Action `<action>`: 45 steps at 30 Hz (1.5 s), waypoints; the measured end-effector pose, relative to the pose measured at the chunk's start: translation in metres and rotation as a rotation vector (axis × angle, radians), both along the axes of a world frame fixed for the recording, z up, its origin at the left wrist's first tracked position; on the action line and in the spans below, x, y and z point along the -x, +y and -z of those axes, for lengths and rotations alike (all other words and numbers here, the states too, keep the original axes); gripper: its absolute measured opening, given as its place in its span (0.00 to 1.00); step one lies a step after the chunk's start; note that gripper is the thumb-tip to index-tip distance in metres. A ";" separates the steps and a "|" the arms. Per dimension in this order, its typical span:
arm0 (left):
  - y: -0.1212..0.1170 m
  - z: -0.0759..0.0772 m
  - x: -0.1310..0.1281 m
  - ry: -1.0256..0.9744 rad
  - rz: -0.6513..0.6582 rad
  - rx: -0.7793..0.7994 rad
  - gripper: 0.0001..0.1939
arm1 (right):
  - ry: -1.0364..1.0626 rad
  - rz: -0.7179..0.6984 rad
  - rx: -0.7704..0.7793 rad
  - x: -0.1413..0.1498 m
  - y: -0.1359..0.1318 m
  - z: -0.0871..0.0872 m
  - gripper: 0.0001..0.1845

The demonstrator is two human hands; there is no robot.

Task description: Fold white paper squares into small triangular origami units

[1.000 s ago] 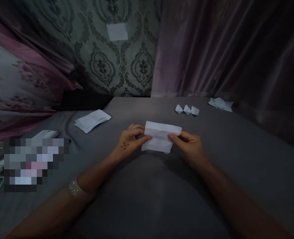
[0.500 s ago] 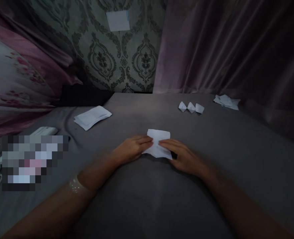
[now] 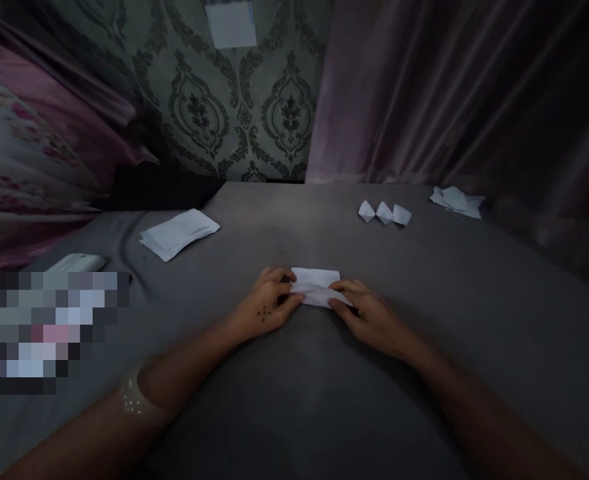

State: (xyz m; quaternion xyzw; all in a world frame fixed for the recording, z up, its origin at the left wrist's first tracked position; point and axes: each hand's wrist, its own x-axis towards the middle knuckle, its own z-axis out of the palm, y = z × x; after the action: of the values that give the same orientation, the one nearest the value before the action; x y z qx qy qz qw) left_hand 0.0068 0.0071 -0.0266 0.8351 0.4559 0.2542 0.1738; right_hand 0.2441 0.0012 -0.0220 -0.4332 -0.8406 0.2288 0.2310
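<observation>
A small sheet of white paper [image 3: 316, 279] lies in front of me, its near edge lifted and folded back over the rest. My left hand [image 3: 269, 303] pinches the left end of the paper between thumb and fingers. On the right end, my right hand [image 3: 367, 310] grips the folded edge with its thumb below and fingers above. Beyond, to the right, three small folded paper shapes [image 3: 384, 213] stand in a row.
A stack of white paper sheets [image 3: 179, 233] rests at left on the grey cloth surface [image 3: 284, 213]. Crumpled paper pieces [image 3: 457, 201] lie at the far right. A white device [image 3: 77, 263] and a blurred-out object [image 3: 49, 333] sit at the left edge. Curtains hang on both sides.
The near edge of the paper has been raised and folded away from me. Both hands have gone from lying flat on the paper to gripping its ends. The view has tilted slightly down.
</observation>
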 end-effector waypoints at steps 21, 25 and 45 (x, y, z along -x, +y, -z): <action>0.011 0.016 -0.009 0.048 -0.322 0.024 0.17 | -0.138 0.461 -0.121 0.019 0.006 0.014 0.16; 0.007 0.009 -0.012 0.183 -0.312 -0.118 0.12 | -0.189 0.471 -0.160 0.018 0.006 0.013 0.08; -0.003 -0.009 0.001 0.364 0.000 -0.003 0.21 | -0.194 0.133 -0.215 0.000 0.022 0.019 0.18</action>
State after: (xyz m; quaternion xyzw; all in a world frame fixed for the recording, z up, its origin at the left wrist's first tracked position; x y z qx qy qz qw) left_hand 0.0058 0.0038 -0.0177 0.8676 0.4793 0.0997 0.0872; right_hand 0.2436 0.0229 -0.0405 -0.4808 -0.8480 0.0788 0.2085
